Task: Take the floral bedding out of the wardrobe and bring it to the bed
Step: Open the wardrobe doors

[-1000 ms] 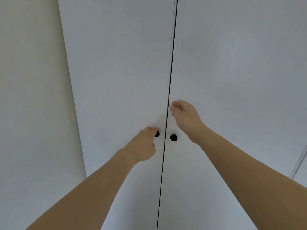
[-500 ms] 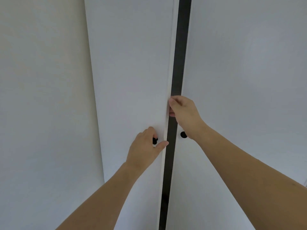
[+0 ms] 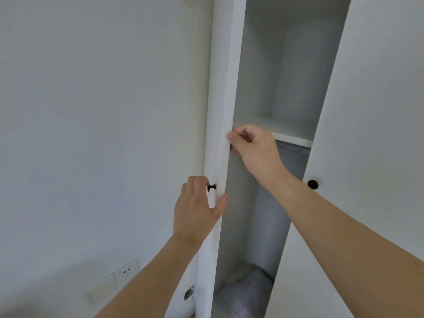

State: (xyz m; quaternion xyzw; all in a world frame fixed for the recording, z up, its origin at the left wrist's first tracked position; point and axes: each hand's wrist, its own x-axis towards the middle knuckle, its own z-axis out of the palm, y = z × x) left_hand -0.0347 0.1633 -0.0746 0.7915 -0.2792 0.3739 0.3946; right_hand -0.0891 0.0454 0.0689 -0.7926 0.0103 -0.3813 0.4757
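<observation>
Head view looks up into a white wardrobe whose left door is swung open and seen almost edge-on. Pale grey folded bedding lies at the bottom of the compartment; any floral print is too faint to tell. One shelf crosses the interior, with more grey fabric hanging just under it.

Two doors show, each with one black knob: the left knob sticks out sideways, the right knob sits on the shut right door. Two wall sockets are set low on the wall to the left.

The left hand curls its fingers at the left knob with its thumb lying on the door's edge; whether the fingers close on the knob I cannot tell. The right hand pinches the same door's edge higher up, thumb in front, fingers behind. Between the open door's edge and the right door a tall gap opens into the wardrobe.
</observation>
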